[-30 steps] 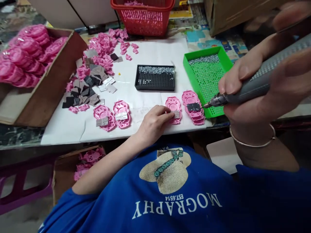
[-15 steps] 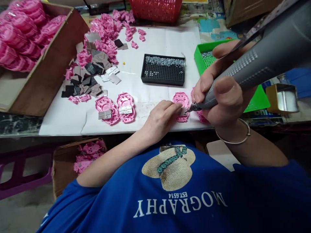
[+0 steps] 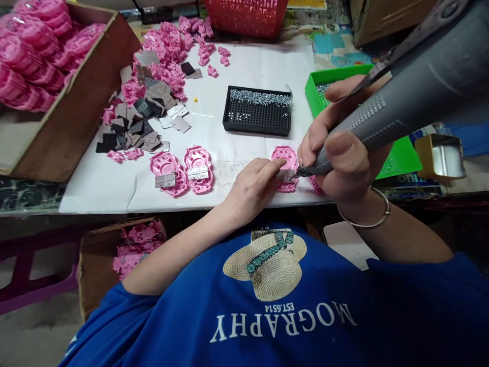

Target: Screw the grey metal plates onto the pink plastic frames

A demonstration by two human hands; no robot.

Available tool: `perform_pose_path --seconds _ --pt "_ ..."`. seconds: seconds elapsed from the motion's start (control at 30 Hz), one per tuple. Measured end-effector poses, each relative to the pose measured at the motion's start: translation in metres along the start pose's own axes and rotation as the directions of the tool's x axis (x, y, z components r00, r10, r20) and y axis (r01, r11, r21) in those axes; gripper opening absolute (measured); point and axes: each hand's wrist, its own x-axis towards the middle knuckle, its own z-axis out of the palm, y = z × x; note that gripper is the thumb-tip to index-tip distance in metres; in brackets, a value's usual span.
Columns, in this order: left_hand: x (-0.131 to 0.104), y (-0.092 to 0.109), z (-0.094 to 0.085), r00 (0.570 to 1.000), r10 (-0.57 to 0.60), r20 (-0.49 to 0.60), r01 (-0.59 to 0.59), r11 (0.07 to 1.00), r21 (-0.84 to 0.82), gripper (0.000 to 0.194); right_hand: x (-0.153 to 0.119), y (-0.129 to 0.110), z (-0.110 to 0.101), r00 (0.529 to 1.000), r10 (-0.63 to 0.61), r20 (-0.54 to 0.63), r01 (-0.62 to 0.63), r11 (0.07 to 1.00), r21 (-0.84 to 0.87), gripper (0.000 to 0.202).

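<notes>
Pressing our left hand (image 3: 254,186) flat, fingers extended, we pin a pink plastic piece (image 3: 286,158) just beyond the fingertips; our right hand (image 3: 340,153) is wrapped tightly round a grey electric screwdriver (image 3: 401,102), its tip touching the small plate beside those fingertips; the piece looks light, stiff and likely to skid, best held by its edges; left of the fingers lie two more pink pieces (image 3: 183,173) with plates; farther out, one black screw tray (image 3: 257,109), one green tray (image 3: 317,86), one red basket (image 3: 246,15).
</notes>
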Motion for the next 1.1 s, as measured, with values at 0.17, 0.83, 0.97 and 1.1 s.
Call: perform_pose_path --seconds 0.17,0.83,0.97,1.1 --pt "0.001 0.001 -0.001 1.000 -0.013 0.009 0.013 1.000 -0.009 0.021 -0.002 0.006 0.002 0.998 -0.047 0.029 0.047 0.999 0.005 0.031" --pt "0.003 0.000 -0.008 0.999 0.001 0.043 0.004 0.994 -0.108 0.009 0.027 -0.028 -0.062 0.924 -0.272 -0.269 0.267 0.962 -0.058 0.022" --pt "0.003 0.001 -0.010 0.999 -0.011 0.053 0.015 0.997 -0.080 0.010 0.018 -0.013 -0.078 0.938 -0.242 -0.249 0.229 0.970 -0.079 0.027" --pt "0.003 0.002 -0.012 0.997 -0.035 0.071 0.040 0.996 -0.074 0.010 0.013 -0.005 -0.079 0.944 -0.233 -0.235 0.215 0.971 -0.102 0.027"
